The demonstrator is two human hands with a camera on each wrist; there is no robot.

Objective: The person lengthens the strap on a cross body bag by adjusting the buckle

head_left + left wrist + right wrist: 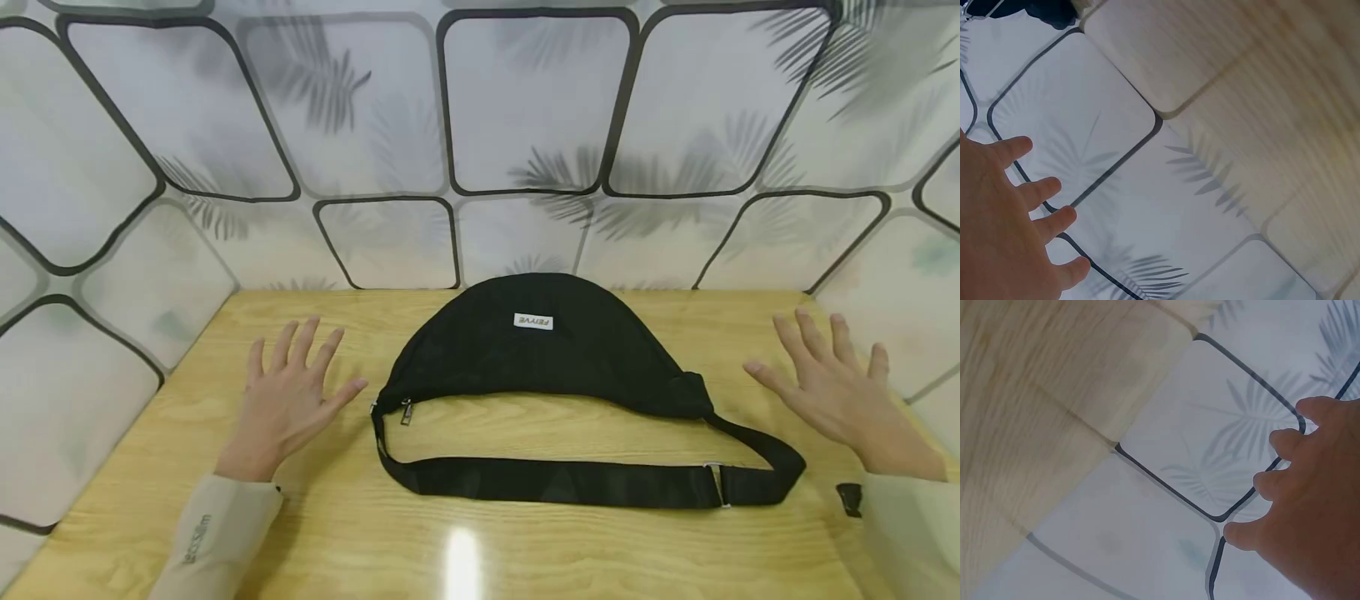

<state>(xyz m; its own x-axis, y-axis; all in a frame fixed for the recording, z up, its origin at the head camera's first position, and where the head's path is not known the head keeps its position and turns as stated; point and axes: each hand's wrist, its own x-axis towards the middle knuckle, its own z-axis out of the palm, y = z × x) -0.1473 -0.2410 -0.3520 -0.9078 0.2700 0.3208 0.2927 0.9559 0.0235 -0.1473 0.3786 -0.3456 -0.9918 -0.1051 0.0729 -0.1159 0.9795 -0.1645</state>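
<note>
A black waist bag (536, 358) lies on the wooden table, its curved side toward the back wall. It bears a small white label (533, 322) that reads upside down. Its zipper pull (407, 412) hangs at the left end. The black strap (562, 482) loops along the front, with a metal slider (722, 485) near its right end. To the left of the bag, my left hand (288, 396) is spread with nothing in it. My right hand (843, 387) is likewise spread and holds nothing, off to the bag's right.
Wallpapered panels with dark outlines and leaf prints (536, 108) enclose the table (360, 550) at the back and sides. A small black item (850, 498) sits beside the right sleeve cuff. Light glares off the table's front middle.
</note>
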